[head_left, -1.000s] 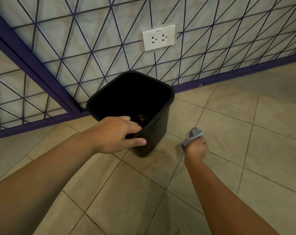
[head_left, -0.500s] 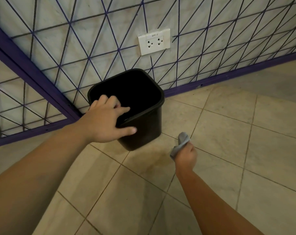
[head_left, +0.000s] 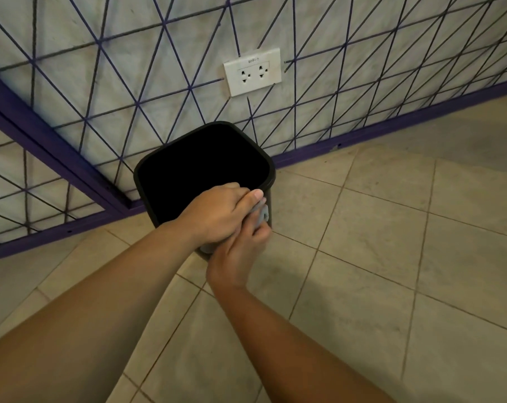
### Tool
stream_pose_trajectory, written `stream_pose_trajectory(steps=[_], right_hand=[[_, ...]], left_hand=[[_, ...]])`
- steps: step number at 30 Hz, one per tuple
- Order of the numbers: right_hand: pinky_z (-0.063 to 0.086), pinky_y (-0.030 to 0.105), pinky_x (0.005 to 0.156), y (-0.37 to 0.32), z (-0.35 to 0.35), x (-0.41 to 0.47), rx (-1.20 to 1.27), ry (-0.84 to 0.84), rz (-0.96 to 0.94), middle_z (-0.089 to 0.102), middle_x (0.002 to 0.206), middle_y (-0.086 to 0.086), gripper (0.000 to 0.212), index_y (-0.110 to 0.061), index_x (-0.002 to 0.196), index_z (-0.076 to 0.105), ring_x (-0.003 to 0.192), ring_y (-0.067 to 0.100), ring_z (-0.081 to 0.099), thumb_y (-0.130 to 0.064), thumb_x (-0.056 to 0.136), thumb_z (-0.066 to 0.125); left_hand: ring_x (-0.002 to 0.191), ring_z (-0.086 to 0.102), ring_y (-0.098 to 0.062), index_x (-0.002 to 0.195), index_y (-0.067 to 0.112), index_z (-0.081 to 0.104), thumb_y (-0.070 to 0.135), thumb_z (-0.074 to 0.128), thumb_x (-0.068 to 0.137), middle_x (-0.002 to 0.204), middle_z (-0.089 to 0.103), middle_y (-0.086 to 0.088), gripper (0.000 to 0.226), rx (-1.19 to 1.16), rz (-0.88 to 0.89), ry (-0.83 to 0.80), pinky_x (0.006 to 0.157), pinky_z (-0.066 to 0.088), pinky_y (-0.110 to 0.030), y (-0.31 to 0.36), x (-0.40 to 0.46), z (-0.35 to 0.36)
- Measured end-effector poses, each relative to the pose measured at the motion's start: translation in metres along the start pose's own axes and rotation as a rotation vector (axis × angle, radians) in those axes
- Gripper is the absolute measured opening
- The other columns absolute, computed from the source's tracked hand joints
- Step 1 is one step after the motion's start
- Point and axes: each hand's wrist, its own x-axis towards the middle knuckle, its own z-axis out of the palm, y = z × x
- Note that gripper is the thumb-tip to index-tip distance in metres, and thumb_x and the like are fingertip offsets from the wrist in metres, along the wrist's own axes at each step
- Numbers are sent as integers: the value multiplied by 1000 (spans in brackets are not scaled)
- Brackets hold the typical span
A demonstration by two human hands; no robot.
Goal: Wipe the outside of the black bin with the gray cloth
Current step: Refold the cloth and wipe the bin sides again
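Purple bars (head_left: 57, 141) of a metal grille run behind and to the left of the left hand (head_left: 217, 216), which lies over the near rim of the black bin (head_left: 205, 170), its fingers curled over the edge and the thumb stretched along the lip, so it grips the bin and steadies it. Half a second ago that hand was only coming down on the rim; now it is clamped there. Just below and to the right of it, partly tucked under it, the right hand (head_left: 240, 257) has come in from the open floor, where it hung well apart from the bin, and presses the gray cloth (head_left: 261, 216) against the bin's near outer wall, fingers closed around the bunched fabric. By my reading the wiping has only now begun: cloth and wall are touching, and most of the outside is not yet done. Above the hands, a white wall socket (head_left: 252, 71) sits on the wall, and beige floor tiles (head_left: 392, 257) stretch away right of the right hand.
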Motion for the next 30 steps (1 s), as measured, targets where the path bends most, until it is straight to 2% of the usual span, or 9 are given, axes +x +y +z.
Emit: stream_pose_trajectory(steps=[3, 5, 9, 14, 18, 21, 24, 27, 30], right_hand=[[43, 40, 101, 0, 2, 16, -88, 71, 7, 30, 146, 7, 69, -12, 154, 32, 127, 39, 45, -17, 90, 57], [47, 44, 99, 7, 0, 28, -172, 159, -7, 40, 137, 16, 59, -9, 154, 34, 116, 33, 51, -30, 100, 45], [49, 44, 95, 36, -14, 43, -330, 211, -22, 50, 126, 14, 47, -9, 146, 45, 109, 25, 53, -29, 107, 29], [50, 32, 82, 65, -29, 45, -438, 257, 23, 51, 117, 7, 49, -13, 139, 51, 99, 20, 55, -35, 106, 21], [51, 35, 81, 73, -40, 43, -483, 196, 105, 48, 108, 5, 49, -9, 129, 56, 96, 21, 56, -34, 107, 19], [51, 39, 91, 72, -44, 48, -471, 41, 354, 54, 115, 9, 39, -8, 126, 53, 109, 30, 59, -33, 106, 30], [42, 34, 90, 70, -49, 55, -436, -98, 579, 55, 128, 15, 36, -6, 127, 52, 115, 30, 58, -32, 105, 40], [42, 33, 84, 57, -61, 51, -234, 204, 398, 57, 119, 19, 37, -2, 124, 56, 109, 32, 60, -29, 106, 38], [53, 28, 88, 31, -67, 52, 9, 387, 142, 59, 115, 2, 42, -12, 136, 46, 104, 16, 63, -29, 99, 57]], left_hand=[[76, 53, -6, 86, 22, 62, 59, 36, 97, 81, 55, 9, 46, 64, 39, 2, 68, 42, -29, -4, -1, -1], [68, 49, -5, 78, 24, 54, 53, 39, 98, 74, 50, 10, 39, 124, 100, 9, 63, 37, -28, -7, -6, -6], [65, 48, -7, 74, 28, 46, 47, 41, 99, 70, 47, 12, 32, 198, 168, 69, 60, 33, -26, -11, -24, -10], [59, 53, -8, 70, 19, 55, 53, 39, 96, 64, 52, 4, 46, 43, 155, 175, 55, 42, -30, -8, -34, -34], [57, 50, -9, 66, 24, 50, 51, 40, 97, 59, 48, 5, 42, 40, 169, 186, 53, 37, -24, 0, -39, -47], [56, 50, -8, 66, 26, 50, 49, 42, 97, 59, 49, 4, 40, 24, 163, 198, 54, 39, -26, 5, -38, -52], [55, 51, -9, 65, 23, 51, 47, 44, 98, 59, 51, 3, 41, 33, 101, 207, 55, 39, -28, 3, -38, -57], [61, 57, -16, 71, 13, 58, 45, 44, 99, 64, 59, -5, 45, 25, 9, 187, 61, 45, -37, -3, -40, -59], [60, 57, -16, 70, 14, 58, 47, 43, 99, 62, 59, -4, 46, 11, -36, 158, 61, 46, -37, 2, -40, -54]])
